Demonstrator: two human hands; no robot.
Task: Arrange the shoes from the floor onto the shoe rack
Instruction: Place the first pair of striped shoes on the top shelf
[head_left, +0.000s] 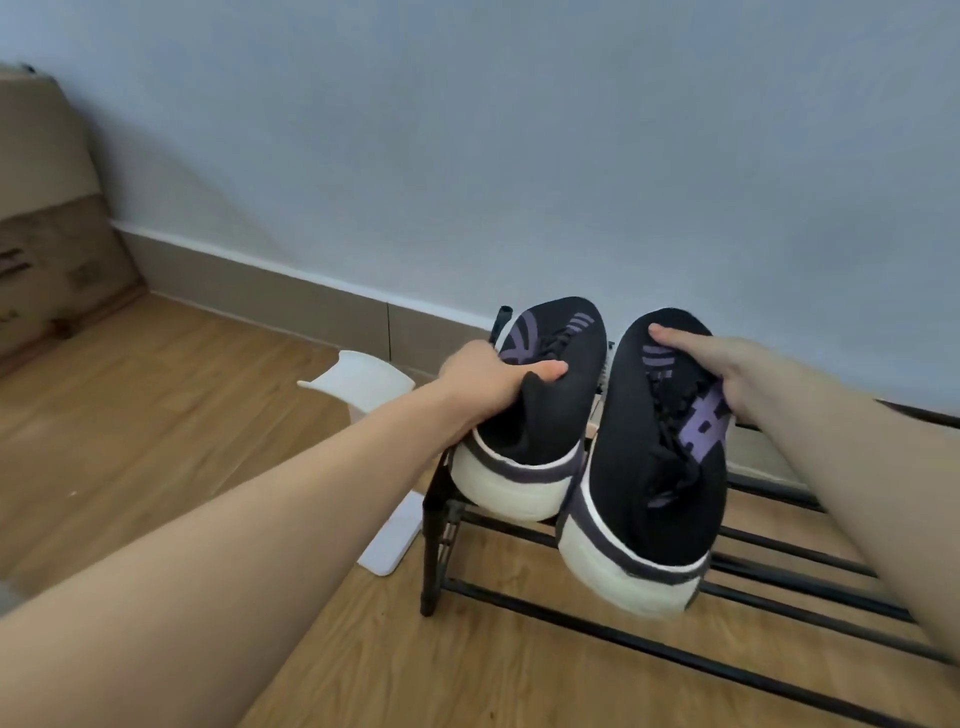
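Wood floor (156, 395) | hands: left (483, 382), right (727, 371) each gripping sneaker (540, 410) (649, 467) over rack (675, 597) edge

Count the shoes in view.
2. The left shoe is gripped by the left hand, the right shoe by the right hand, both over the rack.

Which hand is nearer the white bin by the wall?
Left. The left hand, gripping the left shoe, is just right of the white bin. The right hand holds the right shoe farther right.
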